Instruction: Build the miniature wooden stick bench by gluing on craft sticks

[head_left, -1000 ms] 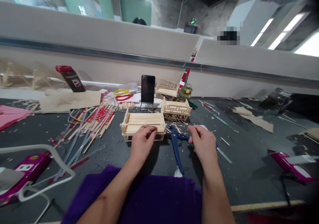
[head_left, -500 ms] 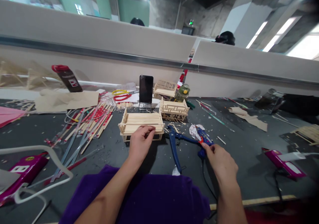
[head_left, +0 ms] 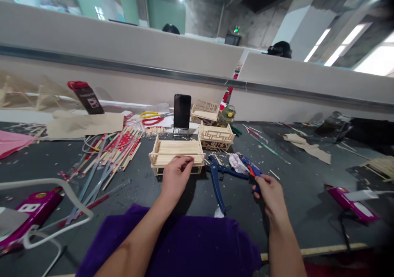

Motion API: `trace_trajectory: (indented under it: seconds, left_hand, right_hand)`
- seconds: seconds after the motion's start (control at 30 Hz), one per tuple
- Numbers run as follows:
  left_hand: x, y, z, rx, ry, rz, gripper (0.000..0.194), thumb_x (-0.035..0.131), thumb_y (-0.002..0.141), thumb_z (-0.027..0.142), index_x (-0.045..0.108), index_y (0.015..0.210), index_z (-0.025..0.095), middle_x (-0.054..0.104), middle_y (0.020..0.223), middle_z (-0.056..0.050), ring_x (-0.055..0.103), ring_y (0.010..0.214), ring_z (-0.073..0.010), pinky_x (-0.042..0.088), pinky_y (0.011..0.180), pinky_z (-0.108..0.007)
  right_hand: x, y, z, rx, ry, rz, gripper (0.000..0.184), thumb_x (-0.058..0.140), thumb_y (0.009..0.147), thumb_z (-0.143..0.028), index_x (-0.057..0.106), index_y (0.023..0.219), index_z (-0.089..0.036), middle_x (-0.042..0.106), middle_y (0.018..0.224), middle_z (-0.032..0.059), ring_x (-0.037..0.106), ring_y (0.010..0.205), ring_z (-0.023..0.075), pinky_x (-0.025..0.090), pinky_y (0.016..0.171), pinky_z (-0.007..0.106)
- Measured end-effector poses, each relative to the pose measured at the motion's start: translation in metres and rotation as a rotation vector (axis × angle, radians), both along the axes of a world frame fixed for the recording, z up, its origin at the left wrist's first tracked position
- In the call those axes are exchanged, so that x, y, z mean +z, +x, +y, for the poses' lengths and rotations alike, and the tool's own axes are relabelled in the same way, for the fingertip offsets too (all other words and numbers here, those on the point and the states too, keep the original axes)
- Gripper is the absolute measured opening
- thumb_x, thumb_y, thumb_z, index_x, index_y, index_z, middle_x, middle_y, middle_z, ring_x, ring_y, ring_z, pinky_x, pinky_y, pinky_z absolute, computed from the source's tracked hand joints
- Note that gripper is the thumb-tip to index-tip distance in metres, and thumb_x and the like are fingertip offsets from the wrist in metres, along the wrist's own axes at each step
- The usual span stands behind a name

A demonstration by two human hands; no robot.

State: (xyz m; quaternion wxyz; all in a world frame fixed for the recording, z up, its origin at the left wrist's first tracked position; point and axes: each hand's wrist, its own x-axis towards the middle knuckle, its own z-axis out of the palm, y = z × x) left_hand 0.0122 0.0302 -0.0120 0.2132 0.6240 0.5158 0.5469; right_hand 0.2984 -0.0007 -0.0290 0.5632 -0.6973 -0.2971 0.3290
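Observation:
A small bed-like model built of wooden sticks point(head_left: 177, 147) stands on the dark table in front of me. My left hand point(head_left: 176, 177) is at its front rail, thumb and fingertips pinched together; whatever they grip is too small to make out. My right hand point(head_left: 271, 193) is wrapped around a blue hot glue gun point(head_left: 255, 174) with an orange trigger, its nozzle pointing away to the left. Close to the nozzle lies a crumpled white tissue point(head_left: 237, 162). Between my hands rests a blue-handled cutter point(head_left: 217, 184), touched by neither.
Behind the model are a phone on a stand point(head_left: 182, 112), a second stick model point(head_left: 217, 134) and a green bottle point(head_left: 228, 113). Loose red-tipped sticks point(head_left: 123, 149) and scissors point(head_left: 152, 119) lie to the left. Magenta power strips point(head_left: 351, 203) flank the work area.
My right hand has closed around the glue gun's handle and lifted it slightly, where before its fingertips were at the gun's edge. The left hand stays at the model.

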Motion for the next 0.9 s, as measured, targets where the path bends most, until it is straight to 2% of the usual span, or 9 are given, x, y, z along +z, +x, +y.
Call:
trace_trajectory:
  seconds: [0.1,0.3,0.43,0.67,0.8,0.9]
  left_hand:
    - [0.001,0.0,0.0,0.002,0.002,0.007,0.011,0.062,0.086,0.02,0.073,0.085,0.019,0.072,0.086,-0.004,0.066,0.075,-0.015,0.05,0.068,-0.025]
    - [0.001,0.0,-0.001,0.001,0.012,0.013,0.011,0.062,0.085,0.019,0.073,0.085,0.019,0.072,0.085,-0.004,0.066,0.074,-0.015,0.05,0.068,-0.025]
    - [0.002,0.0,0.0,-0.001,0.013,0.02,0.011,0.061,0.086,0.02,0.073,0.085,0.02,0.072,0.086,-0.004,0.066,0.075,-0.0151,0.05,0.068,-0.025]
    - [0.003,-0.001,0.0,0.001,0.017,0.022,0.011,0.061,0.085,0.019,0.072,0.084,0.02,0.073,0.086,-0.004,0.067,0.075,-0.0155,0.051,0.07,-0.026]
    - [0.002,-0.001,0.0,0.001,0.027,0.005,0.011,0.062,0.085,0.019,0.072,0.084,0.02,0.073,0.086,-0.004,0.067,0.076,-0.0158,0.052,0.07,-0.026]
    - [0.002,0.0,0.0,0.001,0.017,0.016,0.011,0.061,0.085,0.018,0.073,0.084,0.019,0.073,0.086,-0.004,0.067,0.077,-0.0157,0.052,0.071,-0.027]
  right_hand:
    - [0.004,-0.003,0.002,0.042,0.026,0.179,0.041,0.079,0.056,-0.032,0.059,0.086,-0.015,0.058,0.05,-0.0058,0.049,0.039,0.008,0.039,0.034,0.015]
    - [0.011,-0.005,0.001,0.135,-0.036,0.414,0.031,0.084,0.059,-0.026,0.062,0.078,-0.015,0.062,0.058,-0.0022,0.056,0.045,0.0077,0.048,0.04,0.014]
    - [0.014,-0.009,0.003,0.137,-0.048,0.533,0.029,0.084,0.057,-0.02,0.061,0.075,-0.015,0.06,0.055,-0.0022,0.053,0.042,0.007,0.046,0.037,0.013]
    - [0.015,-0.014,0.004,0.107,0.021,0.564,0.031,0.085,0.055,-0.014,0.063,0.076,-0.013,0.057,0.052,-0.0032,0.047,0.042,0.0051,0.043,0.035,0.011]
    - [0.014,-0.015,0.004,0.074,0.066,0.571,0.033,0.085,0.052,-0.011,0.06,0.073,-0.016,0.058,0.053,-0.0039,0.047,0.043,0.0054,0.038,0.032,0.011]
    - [0.013,-0.015,0.005,0.031,0.057,0.606,0.034,0.085,0.052,-0.01,0.058,0.073,-0.016,0.059,0.054,-0.0039,0.048,0.043,0.0057,0.04,0.033,0.011]
